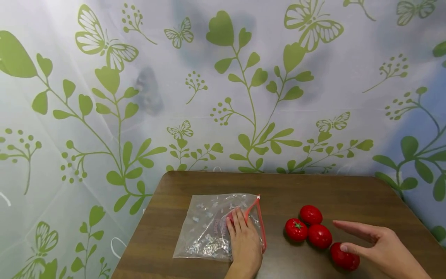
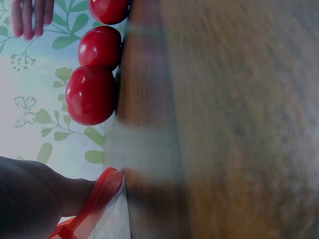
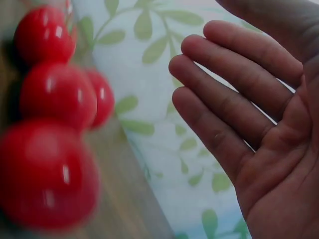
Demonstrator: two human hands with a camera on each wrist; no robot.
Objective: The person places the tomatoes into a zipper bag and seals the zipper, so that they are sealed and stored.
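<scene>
A clear zip bag (image 1: 200,228) with a red zip edge (image 1: 262,224) lies flat, small printed patterns showing on it. My left hand (image 1: 244,242) rests on its zip end, fingers extended; whether any fingertip is inside the bag I cannot tell. Several glossy red tomatoes sit to the right: one with a green star-shaped top (image 1: 296,229), another behind it (image 1: 311,214), a third beside these (image 1: 320,236) and the nearest one (image 1: 345,257). Over that nearest tomato hovers my right hand (image 1: 386,246), thumb and fingers spread; in the right wrist view its palm (image 3: 279,164) holds nothing.
The brown wooden table (image 1: 278,186) has rounded back corners. Behind it hangs a pale cloth (image 1: 167,97) printed with green leaves and butterflies. A white loop (image 1: 113,248) shows left of the table.
</scene>
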